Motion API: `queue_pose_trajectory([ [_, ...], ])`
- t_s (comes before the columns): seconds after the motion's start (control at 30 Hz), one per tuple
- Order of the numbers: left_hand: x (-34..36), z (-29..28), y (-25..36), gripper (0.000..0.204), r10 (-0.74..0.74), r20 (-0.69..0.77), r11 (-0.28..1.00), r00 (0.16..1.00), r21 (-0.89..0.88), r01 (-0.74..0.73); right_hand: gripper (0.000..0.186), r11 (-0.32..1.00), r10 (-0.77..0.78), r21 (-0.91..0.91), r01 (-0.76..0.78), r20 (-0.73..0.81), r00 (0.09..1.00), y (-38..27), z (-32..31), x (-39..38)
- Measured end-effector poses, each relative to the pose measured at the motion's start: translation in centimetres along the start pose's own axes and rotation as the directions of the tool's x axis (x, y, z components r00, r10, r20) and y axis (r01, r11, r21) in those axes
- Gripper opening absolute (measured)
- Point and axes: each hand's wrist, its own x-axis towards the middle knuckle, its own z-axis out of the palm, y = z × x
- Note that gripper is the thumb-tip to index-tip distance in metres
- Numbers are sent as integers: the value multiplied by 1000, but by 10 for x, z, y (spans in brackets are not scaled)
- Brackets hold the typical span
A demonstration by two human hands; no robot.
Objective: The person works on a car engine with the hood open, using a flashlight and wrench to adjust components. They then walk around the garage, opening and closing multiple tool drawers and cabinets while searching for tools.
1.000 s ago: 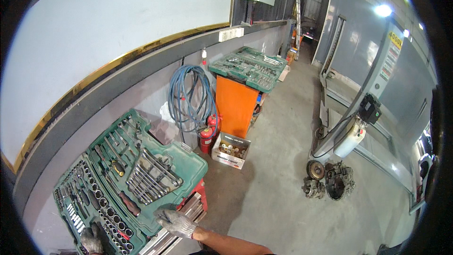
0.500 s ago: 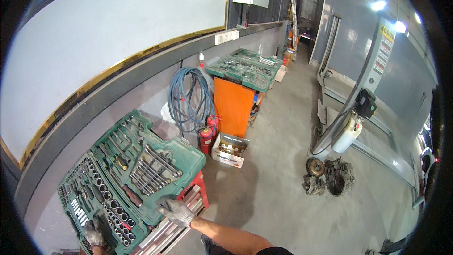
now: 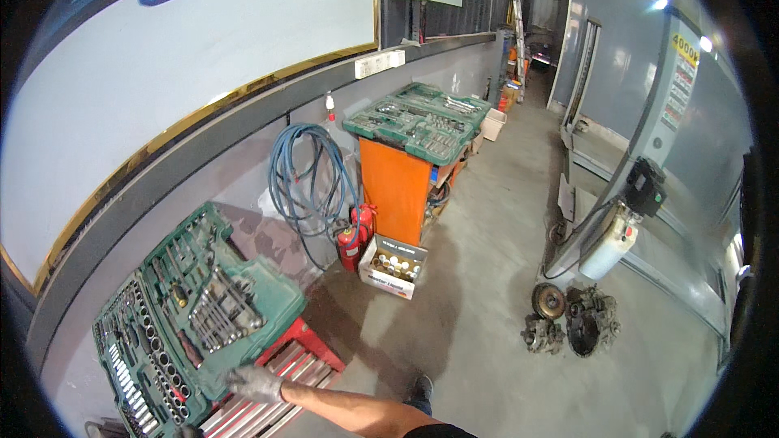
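Observation:
My right hand (image 3: pixel 256 384), in a grey work glove, rests at the near right edge of a green tool case (image 3: pixel 280 308). Its fingers point left and look stretched out, with nothing visible in them. Of my left hand (image 3: pixel 190 432) only a dark gloved bit shows at the lower edge, beside the case's near side; its fingers are hidden. Sockets (image 3: pixel 148 332) in rows, a fan of combination wrenches (image 3: pixel 221 316) and a screwdriver (image 3: pixel 189 349) lie in the open case. The case sits on a red tool cabinet (image 3: pixel 302 345).
An orange cabinet (image 3: pixel 393 186) carries another open green tool case (image 3: pixel 422 122). Beside it are red fire extinguishers (image 3: pixel 349 247), a coiled blue hose (image 3: pixel 312 170) and a carton of bottles (image 3: pixel 389 276). Greasy metal housings (image 3: pixel 588 320) lie on the floor near a lift post (image 3: pixel 649 138).
The view has swung to the right, so the tool case sits lower and further left. My left hand, earlier over the sockets, has nearly left the picture. My right hand remains at the case's edge.

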Motion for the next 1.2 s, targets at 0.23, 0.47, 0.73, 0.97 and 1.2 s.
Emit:
queue_pose_trajectory([
  [0.23, 41, 82, 222, 23, -333, 619, 767, 711, -261, 586, 38, 958, 156, -280, -68, 303, 940, 217, -76, -136],
  [0.47, 100, 148, 353, 24, -224, 909, 449, 351, -223, 865, 44, 588, 795, -334, -736, 71, 603, 427, -263, -422],
  [0.73, 190, 257, 413, 39, 4, 956, 382, 293, -272, 883, 47, 545, 835, 24, -838, -113, 539, 431, -373, -432],
  [0.97, 378, 421, 433, 24, -51, 940, -928, -337, 80, 364, 39, 486, 872, 310, -817, -236, 429, 415, -480, -412],
  [1.2, 645, 494, 453, 30, 258, 693, 893, 674, -437, 107, 16, 231, 966, 907, -351, -172, 192, 446, -607, -489],
])
